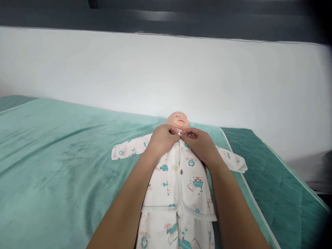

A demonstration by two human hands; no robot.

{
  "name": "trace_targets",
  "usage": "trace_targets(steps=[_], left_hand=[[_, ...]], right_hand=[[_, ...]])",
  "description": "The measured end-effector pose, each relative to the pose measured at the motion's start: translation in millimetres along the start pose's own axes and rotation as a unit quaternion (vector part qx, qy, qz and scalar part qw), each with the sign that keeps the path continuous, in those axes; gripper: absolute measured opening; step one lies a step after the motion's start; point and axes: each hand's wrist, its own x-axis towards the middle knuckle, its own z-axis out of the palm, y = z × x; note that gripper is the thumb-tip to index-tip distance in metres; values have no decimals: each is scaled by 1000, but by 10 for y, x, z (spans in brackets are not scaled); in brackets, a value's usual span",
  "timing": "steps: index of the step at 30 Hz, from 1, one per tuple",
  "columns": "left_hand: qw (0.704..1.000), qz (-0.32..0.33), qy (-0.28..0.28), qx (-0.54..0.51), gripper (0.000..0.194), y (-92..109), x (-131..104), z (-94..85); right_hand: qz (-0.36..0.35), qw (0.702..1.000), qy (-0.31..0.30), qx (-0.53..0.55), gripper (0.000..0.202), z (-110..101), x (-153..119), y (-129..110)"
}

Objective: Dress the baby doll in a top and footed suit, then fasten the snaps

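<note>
A baby doll [178,119] lies face up, wearing a white printed jacket [166,183] and matching trousers [155,230]. Its sleeves stretch out to both sides. At the doll's neck, my left hand [164,138] pinches the left edge of the jacket collar. My right hand [199,141] pinches the collar's right edge, its fingertips almost meeting those of my left hand. Below them a pale button [175,168] shows on the front opening. The collar fastening is mostly hidden by my fingers.
A light green blanket [57,166] spreads under the doll, with a darker green quilted cover [275,180] at the right. Behind the doll's head rises a white wall [155,72], with a dark band above it.
</note>
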Motion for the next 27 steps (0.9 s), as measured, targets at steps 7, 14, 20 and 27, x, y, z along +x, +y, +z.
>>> trace_targets(steps=[7,14,20,27], left_hand=[[1000,19,8,-11,12,-28,1,4],[999,17,3,-44,22,-41,5,-13],[997,15,-38,-67,26,-84,1,-81],[998,29,-56,-25,25,-36,-42,-150]], right_hand=[[-1,1000,8,-3,22,-2,-14,-15],[-8,1000,-8,-21,24,-6,-22,-12],[-4,1000,-12,-22,22,-22,-24,-17],[-33,999,-2,-26,13,-27,-33,-7]])
